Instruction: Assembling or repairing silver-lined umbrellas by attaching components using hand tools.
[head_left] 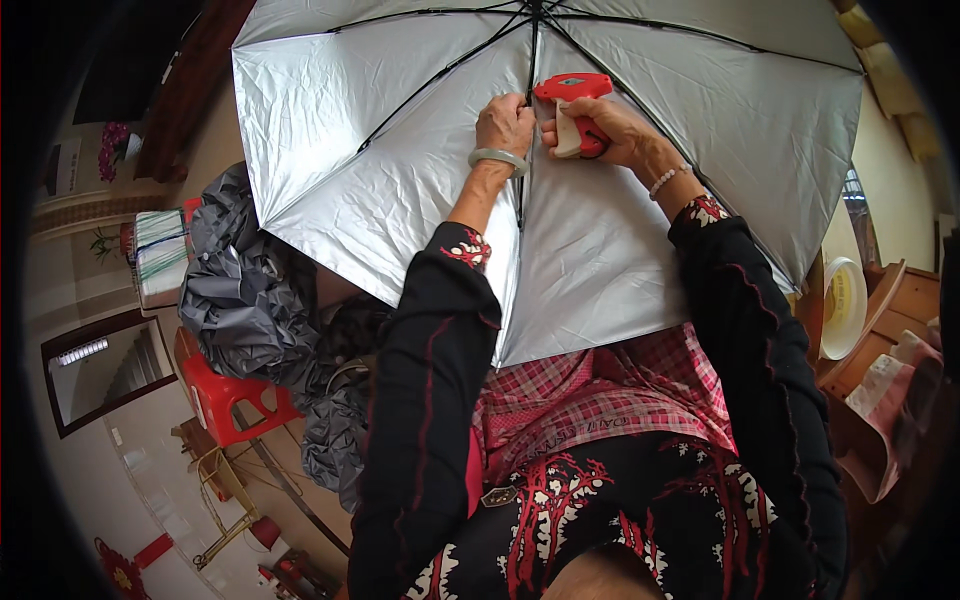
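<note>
An opened umbrella is spread across my lap with its silver inside facing up. Black ribs run out from a hub at the top edge of the view. My left hand, with a pale bangle at the wrist, is closed at a rib near the middle; its fingertips are partly hidden. Just to the right, my right hand grips a red-and-white pistol-shaped hand tool by its handle. The tool's nose points left, close to that rib and my left fingers.
Crumpled dark grey umbrella fabric is heaped at the left. Beyond it stand a red plastic stool and a framed mirror. To the right are a white tub and brown wooden furniture. A red checked cloth covers my lap.
</note>
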